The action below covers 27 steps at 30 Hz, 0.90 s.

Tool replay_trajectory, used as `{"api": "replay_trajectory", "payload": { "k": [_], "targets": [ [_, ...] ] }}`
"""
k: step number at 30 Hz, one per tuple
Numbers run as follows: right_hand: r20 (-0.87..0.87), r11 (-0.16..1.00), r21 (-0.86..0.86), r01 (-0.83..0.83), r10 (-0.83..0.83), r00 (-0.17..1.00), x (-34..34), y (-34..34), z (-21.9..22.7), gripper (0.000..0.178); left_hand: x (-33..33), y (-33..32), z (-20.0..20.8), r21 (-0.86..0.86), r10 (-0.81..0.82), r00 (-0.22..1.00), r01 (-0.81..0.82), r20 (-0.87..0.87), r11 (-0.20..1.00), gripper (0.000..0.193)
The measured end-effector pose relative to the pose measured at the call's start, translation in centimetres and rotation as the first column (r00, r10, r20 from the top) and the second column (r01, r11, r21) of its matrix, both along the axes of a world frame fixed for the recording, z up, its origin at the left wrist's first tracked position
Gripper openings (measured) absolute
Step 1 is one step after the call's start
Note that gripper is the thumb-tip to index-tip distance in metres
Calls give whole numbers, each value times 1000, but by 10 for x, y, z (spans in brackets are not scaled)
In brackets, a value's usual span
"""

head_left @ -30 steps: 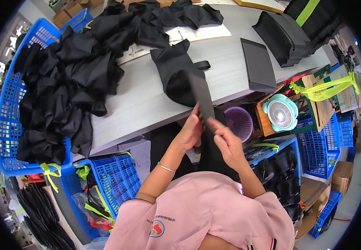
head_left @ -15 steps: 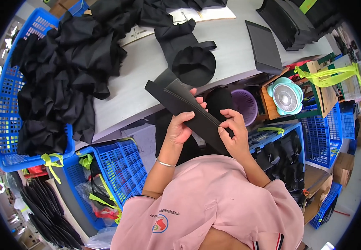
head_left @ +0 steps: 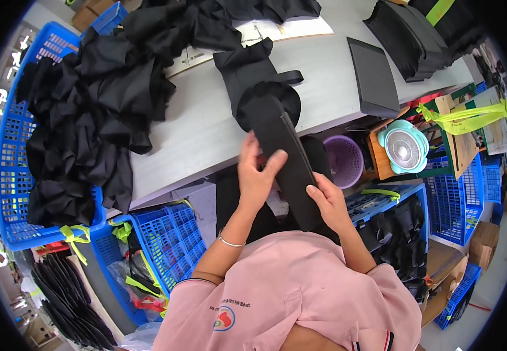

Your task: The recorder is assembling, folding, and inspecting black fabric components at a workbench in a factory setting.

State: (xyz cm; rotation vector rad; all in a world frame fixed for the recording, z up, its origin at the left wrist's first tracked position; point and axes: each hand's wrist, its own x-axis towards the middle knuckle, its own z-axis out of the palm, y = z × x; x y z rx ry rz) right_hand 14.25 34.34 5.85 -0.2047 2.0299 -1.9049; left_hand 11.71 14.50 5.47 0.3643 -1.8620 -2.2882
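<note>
A long, flat black panel [head_left: 291, 169] slants in front of my body, with a stitched seam along its right edge. My right hand [head_left: 330, 203] grips that edge low down, thumb on top and fingers partly hidden beneath. Beside the panel's left edge, my left hand [head_left: 257, 180] has its fingers and thumb spread, the fingertips slightly blurred; the thumb tip reaches the panel's edge. The panel's far end overlaps a black fabric piece [head_left: 243, 73] on the table, which has a round, cup-like part and a side strap.
Black fabric pieces fill a blue basket [head_left: 9, 175] and spill over the white table [head_left: 192, 111]. Dark panels [head_left: 405, 44] are stacked at the far right, near a single grey-black panel [head_left: 373, 76]. Below are a purple bin [head_left: 344, 162], a turquoise fan [head_left: 404, 147] and more blue baskets [head_left: 171, 245].
The panel has turned more upright, its far end now over the round black piece. My left hand has let go and spread its fingers; my right hand keeps its grip.
</note>
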Motion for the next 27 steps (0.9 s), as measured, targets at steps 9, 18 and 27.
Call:
{"api": "replay_trajectory", "payload": {
  "k": [9, 18, 27],
  "targets": [
    [-238, 949, 306, 69, 6, 971, -12, 6, 3, 36, -67, -38, -18, -809, 175, 926, -378, -335, 450, 19],
    [-375, 914, 393, 103, 56, 925, -9, -7, 14, 40, -88, -39, 4, -849, 3, 906, -399, -424, 347, 34],
    [-394, 908, 407, 100, 75, 916, -10, -7, 16, 39, -71, -48, 30, -965, -107, 986, -102, -131, 242, 51]
  ]
}}
